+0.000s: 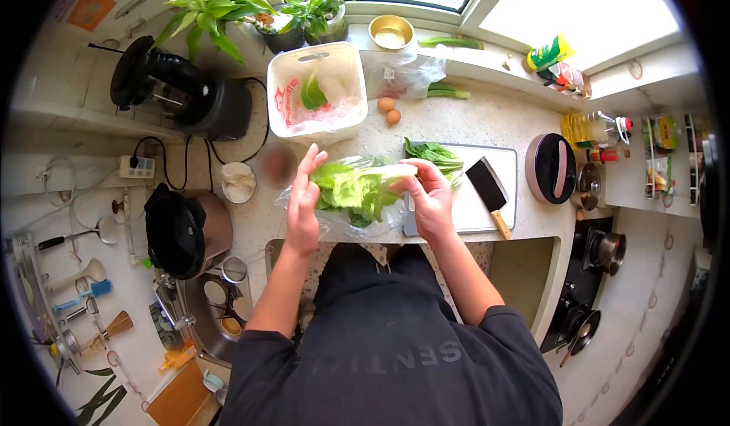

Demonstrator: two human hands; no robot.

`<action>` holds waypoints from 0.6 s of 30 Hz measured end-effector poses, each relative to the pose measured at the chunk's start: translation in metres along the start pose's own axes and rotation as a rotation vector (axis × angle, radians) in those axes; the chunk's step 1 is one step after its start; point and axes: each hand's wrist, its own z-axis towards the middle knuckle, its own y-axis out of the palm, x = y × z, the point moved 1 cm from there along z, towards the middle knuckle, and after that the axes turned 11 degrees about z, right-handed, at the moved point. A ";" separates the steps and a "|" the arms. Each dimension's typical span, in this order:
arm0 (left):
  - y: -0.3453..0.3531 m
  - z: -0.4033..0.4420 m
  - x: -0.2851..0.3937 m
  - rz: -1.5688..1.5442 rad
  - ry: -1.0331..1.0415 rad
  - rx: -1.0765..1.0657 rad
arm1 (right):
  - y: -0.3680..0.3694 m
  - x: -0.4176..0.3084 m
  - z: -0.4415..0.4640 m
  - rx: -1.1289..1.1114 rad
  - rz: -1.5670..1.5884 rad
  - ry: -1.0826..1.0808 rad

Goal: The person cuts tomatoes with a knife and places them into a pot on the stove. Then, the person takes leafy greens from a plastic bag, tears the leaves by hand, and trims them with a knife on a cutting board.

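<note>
A pale green leafy vegetable (357,186) is held up above the counter, over a clear plastic bag (384,219). My right hand (428,196) grips its white stem end between thumb and fingers. My left hand (305,202) is upright at the leafy end, its fingers stretched and apart, not closed round anything. Just right of my right hand, darker green leaves (437,155) lie on a white cutting board (469,212). A cleaver (487,185) with a wooden handle rests on the same board.
Behind my hands stand a white bin (352,84) with a bag and leaf inside, and two eggs (389,111). A pot (207,231), a sink (209,327) and a bowl of white powder (239,183) are left. A round black appliance (549,169) stands right.
</note>
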 end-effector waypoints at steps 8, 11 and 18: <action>-0.016 0.045 0.027 -0.020 -0.261 -0.472 | 0.053 -0.016 0.048 -0.352 -0.163 0.068; -0.023 0.053 0.015 -0.101 -0.299 -0.391 | 0.068 -0.011 0.068 -0.347 -0.278 0.016; -0.036 0.085 0.012 -0.108 -0.198 -0.080 | 0.109 -0.003 0.119 -0.321 -0.438 -0.190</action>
